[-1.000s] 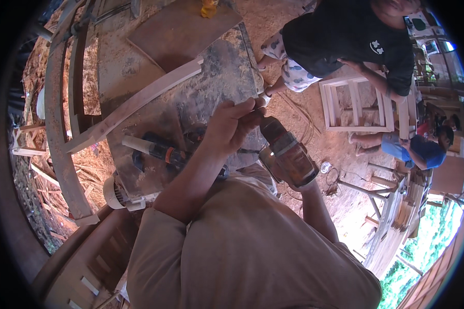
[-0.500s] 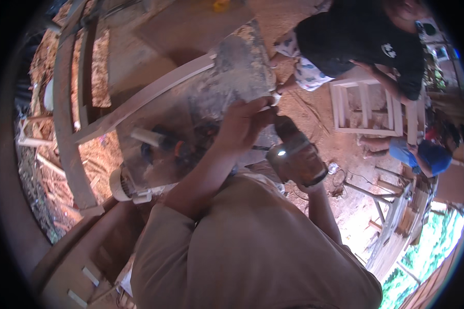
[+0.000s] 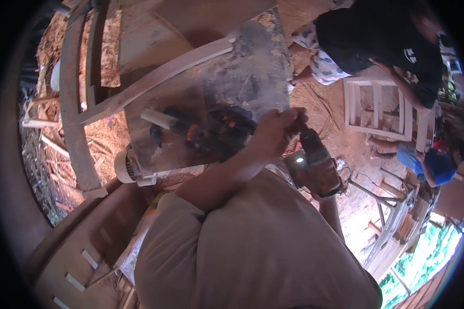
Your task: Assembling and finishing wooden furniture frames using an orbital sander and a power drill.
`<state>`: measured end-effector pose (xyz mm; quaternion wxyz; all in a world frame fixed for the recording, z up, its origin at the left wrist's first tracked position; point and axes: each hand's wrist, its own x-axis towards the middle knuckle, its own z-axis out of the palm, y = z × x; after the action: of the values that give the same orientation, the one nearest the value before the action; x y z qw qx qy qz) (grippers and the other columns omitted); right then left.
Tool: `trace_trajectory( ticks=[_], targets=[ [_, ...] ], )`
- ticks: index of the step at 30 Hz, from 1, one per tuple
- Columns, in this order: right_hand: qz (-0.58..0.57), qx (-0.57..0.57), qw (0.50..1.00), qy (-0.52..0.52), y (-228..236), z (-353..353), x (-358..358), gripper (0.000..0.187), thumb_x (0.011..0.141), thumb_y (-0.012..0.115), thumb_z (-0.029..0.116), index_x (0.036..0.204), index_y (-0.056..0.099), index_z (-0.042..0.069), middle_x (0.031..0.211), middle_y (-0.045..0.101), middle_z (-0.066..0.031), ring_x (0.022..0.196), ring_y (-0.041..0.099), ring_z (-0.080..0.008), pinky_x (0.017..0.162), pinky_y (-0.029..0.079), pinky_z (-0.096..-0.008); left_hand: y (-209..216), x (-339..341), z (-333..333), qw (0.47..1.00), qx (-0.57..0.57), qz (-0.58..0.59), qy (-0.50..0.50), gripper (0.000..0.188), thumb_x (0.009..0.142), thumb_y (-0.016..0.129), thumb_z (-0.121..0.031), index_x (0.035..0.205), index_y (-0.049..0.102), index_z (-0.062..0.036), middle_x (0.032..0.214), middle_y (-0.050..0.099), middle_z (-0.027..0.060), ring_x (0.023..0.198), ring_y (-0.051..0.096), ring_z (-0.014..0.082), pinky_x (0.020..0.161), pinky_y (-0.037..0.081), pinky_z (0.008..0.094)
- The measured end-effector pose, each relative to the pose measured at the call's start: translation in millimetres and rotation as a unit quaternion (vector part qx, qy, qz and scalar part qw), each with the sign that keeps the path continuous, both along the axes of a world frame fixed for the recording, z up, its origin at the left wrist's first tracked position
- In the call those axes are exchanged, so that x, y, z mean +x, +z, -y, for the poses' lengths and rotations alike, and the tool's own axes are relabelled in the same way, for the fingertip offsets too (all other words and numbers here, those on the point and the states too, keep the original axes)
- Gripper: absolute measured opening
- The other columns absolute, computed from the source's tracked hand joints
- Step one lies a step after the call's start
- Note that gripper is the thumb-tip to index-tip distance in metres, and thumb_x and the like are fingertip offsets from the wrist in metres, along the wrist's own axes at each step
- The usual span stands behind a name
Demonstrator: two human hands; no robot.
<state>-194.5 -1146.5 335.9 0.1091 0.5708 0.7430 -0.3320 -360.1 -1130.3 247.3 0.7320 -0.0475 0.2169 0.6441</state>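
Observation:
A cordless drill with a small lit lamp is in my right hand, which is mostly hidden behind the tool. The drill's nose points up and away from me. My left hand reaches across in front of my body, its fingers pinched together at the drill's nose. Whatever small thing those fingers hold is too hidden to name. To the left of that hand, a black power tool with orange parts and a pale tube-like end lies on the dusty workbench.
A long wooden strip crosses the bench toward an upright timber. Beyond the bench, a person in a dark shirt stands near a slatted wooden frame. Another person in blue is farther right. Wooden trestles stand below.
Both hands and the drill have shifted right in the picture. My left fingers, earlier holding a thin pale piece just off the drill's nose, now meet the nose. The view has shifted slightly.

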Motion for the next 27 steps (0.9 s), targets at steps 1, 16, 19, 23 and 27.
trace_trajectory(
  ticks=[1, 16, 19, 23, 27],
  targets=[
    [-0.027, 0.019, 0.999, -0.028, 4.4, -0.5, -3.4, 0.034, 0.088, 0.073, 0.032, 0.112, 0.066, 0.009, 0.103, 0.068, -0.0070, 0.096, 0.063, -0.0264, 0.082, 0.050, -0.0441, 0.5, 2.1, -0.6, 0.999, 0.000, 0.054, 0.002, 0.022, 0.098, 0.063, -0.015, 0.109, 0.065, 0.0048, 0.102, 0.069, 0.0102, 0.094, 0.067, 0.0228, 0.084, 0.053, 0.0378],
    [-0.111, 0.336, 0.910, 0.219, -63.1, 14.1, 47.6, 0.019, 0.080, 0.071, 0.027, 0.087, 0.060, 0.014, 0.080, 0.058, -0.0067, 0.076, 0.061, -0.0263, 0.066, 0.051, -0.0421, 2.0, -15.7, -5.5, 0.988, 0.134, 0.065, -0.035, 0.023, 0.100, 0.062, -0.016, 0.111, 0.064, 0.0042, 0.107, 0.068, 0.0134, 0.100, 0.067, 0.0242, 0.093, 0.055, 0.0374],
    [-0.039, 0.403, 0.861, 0.308, -67.5, 15.1, 49.5, 0.018, 0.080, 0.069, 0.024, 0.090, 0.059, 0.012, 0.086, 0.059, -0.0076, 0.083, 0.062, -0.0253, 0.069, 0.052, -0.0424, 2.4, -16.5, -5.9, 0.989, 0.127, 0.073, -0.034, 0.022, 0.099, 0.063, -0.014, 0.109, 0.065, 0.0048, 0.108, 0.068, 0.0140, 0.101, 0.068, 0.0249, 0.093, 0.055, 0.0379],
    [-0.026, 0.361, 0.885, 0.292, -56.2, 12.7, 39.6, 0.015, 0.084, 0.062, 0.022, 0.095, 0.061, 0.012, 0.096, 0.062, -0.0069, 0.093, 0.062, -0.0231, 0.073, 0.053, -0.0438, 6.6, -13.8, -5.8, 0.990, 0.118, 0.080, -0.015, 0.021, 0.098, 0.064, -0.012, 0.108, 0.063, 0.0060, 0.107, 0.067, 0.0148, 0.102, 0.067, 0.0263, 0.093, 0.056, 0.0387],
    [-0.167, -0.055, 0.983, -0.042, -56.3, 16.4, 27.5, 0.040, 0.092, 0.064, 0.034, 0.124, 0.061, 0.010, 0.109, 0.065, -0.0135, 0.101, 0.065, -0.0304, 0.087, 0.053, -0.0446, 8.3, -13.6, -5.9, 0.998, 0.057, 0.037, 0.008, 0.014, 0.097, 0.065, -0.009, 0.097, 0.057, 0.0033, 0.106, 0.066, 0.0166, 0.099, 0.068, 0.0274, 0.089, 0.057, 0.0399]
  ],
)
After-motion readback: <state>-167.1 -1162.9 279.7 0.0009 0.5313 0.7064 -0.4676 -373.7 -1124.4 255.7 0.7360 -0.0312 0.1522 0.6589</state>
